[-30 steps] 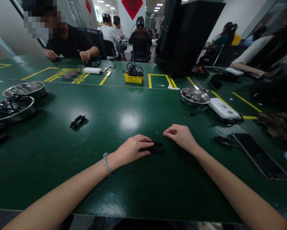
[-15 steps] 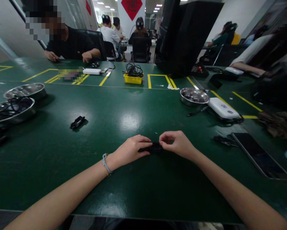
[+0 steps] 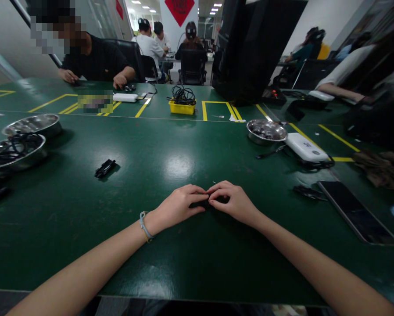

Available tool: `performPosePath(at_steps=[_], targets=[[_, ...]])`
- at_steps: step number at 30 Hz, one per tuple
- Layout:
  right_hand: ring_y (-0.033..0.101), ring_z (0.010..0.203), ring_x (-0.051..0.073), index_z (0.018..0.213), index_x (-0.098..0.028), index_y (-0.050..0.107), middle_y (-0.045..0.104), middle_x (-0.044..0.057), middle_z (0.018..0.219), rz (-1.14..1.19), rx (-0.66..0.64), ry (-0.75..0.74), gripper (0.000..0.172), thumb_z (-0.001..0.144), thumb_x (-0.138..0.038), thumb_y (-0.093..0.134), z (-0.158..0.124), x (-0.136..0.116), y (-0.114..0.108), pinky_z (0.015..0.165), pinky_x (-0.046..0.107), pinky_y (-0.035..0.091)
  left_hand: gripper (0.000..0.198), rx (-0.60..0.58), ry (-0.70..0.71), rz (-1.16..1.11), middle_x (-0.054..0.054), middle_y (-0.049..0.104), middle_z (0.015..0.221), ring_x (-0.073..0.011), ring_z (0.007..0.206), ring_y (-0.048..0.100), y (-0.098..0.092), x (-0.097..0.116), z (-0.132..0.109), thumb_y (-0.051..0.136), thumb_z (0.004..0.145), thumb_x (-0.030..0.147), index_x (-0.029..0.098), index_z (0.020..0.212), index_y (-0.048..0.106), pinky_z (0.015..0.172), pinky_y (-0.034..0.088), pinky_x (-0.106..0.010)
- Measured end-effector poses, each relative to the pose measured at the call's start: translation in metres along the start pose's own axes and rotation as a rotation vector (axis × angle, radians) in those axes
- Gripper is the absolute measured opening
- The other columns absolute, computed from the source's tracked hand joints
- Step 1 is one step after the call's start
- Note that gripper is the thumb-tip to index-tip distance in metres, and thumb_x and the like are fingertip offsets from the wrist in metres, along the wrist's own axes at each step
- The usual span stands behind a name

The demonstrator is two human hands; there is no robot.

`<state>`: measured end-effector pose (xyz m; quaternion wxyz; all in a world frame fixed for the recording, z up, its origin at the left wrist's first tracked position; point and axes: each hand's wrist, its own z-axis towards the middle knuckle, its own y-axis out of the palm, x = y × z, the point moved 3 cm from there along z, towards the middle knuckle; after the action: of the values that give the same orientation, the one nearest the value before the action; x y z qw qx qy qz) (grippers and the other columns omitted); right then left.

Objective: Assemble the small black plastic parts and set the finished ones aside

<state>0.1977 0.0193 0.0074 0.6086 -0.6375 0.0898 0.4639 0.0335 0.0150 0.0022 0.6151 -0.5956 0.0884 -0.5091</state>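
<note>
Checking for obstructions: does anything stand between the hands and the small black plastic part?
Nothing visible does: the left hand holds the small black plastic part, and the right hand is directly at it, though contact is unclear.

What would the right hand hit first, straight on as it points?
Likely the bare left hand, just ahead of the bare right hand. The small black elongated part the left hand holds lies there too; depth is unclear, and they may be touching.
</note>
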Motion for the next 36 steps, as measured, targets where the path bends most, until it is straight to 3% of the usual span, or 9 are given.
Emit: performPosePath(at_steps=[23, 29, 36], targets=[[0.055, 0.091, 0.018, 0.067, -0.021, 0.066, 0.067, 0.001, 0.088, -0.022, 0.024, -0.052, 0.006, 0.07, -0.019, 0.061, 0.0, 0.0, 0.001, 0.08, 0.034, 0.044, 0.031, 0.013, 0.037, 0.062, -0.005, 0.055, 0.108, -0.0166, 0.095, 0.053, 0.002, 0.002, -0.002, 0.058, 0.078, 0.019, 0.019, 0.109, 0.056, 0.082, 0.045, -0.029], [0.056, 0.087, 0.016, 0.067, -0.021, 0.066, 0.067, 0.001, 0.086, -0.023, -0.001, -0.048, 0.006, 0.07, -0.02, 0.06, 0.001, 0.001, -0.002, 0.07, 0.028, 0.045, 0.028, 0.019, 0.053, 0.077, -0.006, 0.056, 0.107, -0.0165, 0.094, 0.054, 0.002, 0.002, -0.002, 0.057, 0.079, 0.02, 0.018, 0.107, 0.057, 0.081, 0.046, -0.029], [0.051, 0.056, 0.011, 0.076, -0.018, 0.067, 0.063, 0.001, 0.066, -0.121, 0.259, 0.117, 0.013, 0.074, -0.027, 0.057, 0.016, 0.024, -0.017, 0.052, 0.024, 0.039, 0.028, 0.011, 0.061, 0.116, -0.007, 0.055, 0.108, -0.0171, 0.094, 0.054, 0.003, 0.003, -0.003, 0.055, 0.081, 0.022, 0.018, 0.108, 0.056, 0.081, 0.046, -0.03]])
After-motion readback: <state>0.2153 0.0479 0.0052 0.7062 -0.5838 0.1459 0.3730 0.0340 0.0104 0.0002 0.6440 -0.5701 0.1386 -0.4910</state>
